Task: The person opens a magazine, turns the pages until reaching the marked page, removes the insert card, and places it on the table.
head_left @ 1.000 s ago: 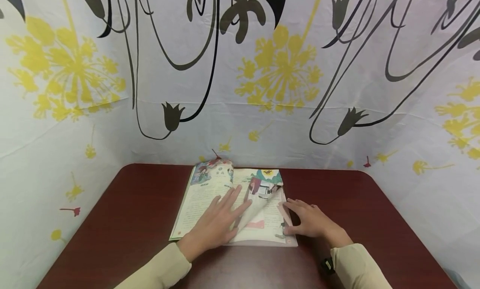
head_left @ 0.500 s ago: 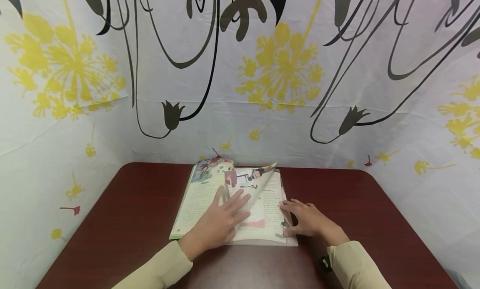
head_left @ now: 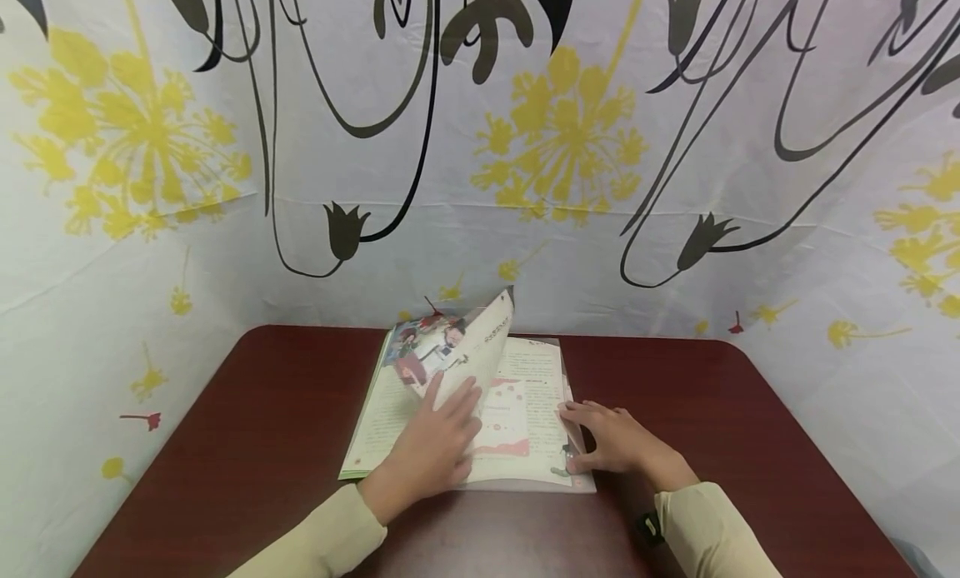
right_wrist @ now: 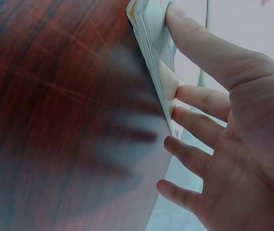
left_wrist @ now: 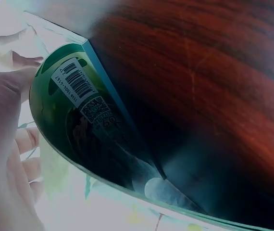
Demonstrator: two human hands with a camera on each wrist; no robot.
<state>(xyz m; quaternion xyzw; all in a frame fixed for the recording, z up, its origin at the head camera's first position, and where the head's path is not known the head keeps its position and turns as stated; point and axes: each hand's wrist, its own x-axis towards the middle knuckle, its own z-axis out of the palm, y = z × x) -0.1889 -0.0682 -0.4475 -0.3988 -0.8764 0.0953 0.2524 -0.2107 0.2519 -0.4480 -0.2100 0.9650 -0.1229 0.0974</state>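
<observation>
An open book (head_left: 517, 424) with printed, illustrated pages lies on the table in the head view. One page (head_left: 480, 345) stands raised and curls over toward the left side. My left hand (head_left: 431, 449) lies over the book's middle with extended fingers, touching that turning page. In the left wrist view, the book's green back cover (left_wrist: 62, 110) with a barcode bows up beside the left hand (left_wrist: 7, 134). At the book's right edge, my right hand (head_left: 626, 440) rests its thumb and fingertips on the page edges. The right wrist view shows its fingers (right_wrist: 190, 156) spread and slightly bent.
The dark red wooden table (head_left: 262, 420) extends around the book. A white cloth (head_left: 420, 178) with yellow and grey plant prints hangs behind and at both sides. A dark wristband (head_left: 651, 528) sits at the right sleeve.
The loose page has swung from the right side up and over toward the left, uncovering the right-hand page beneath. My left hand has shifted only slightly; my right hand stays at the book's edge.
</observation>
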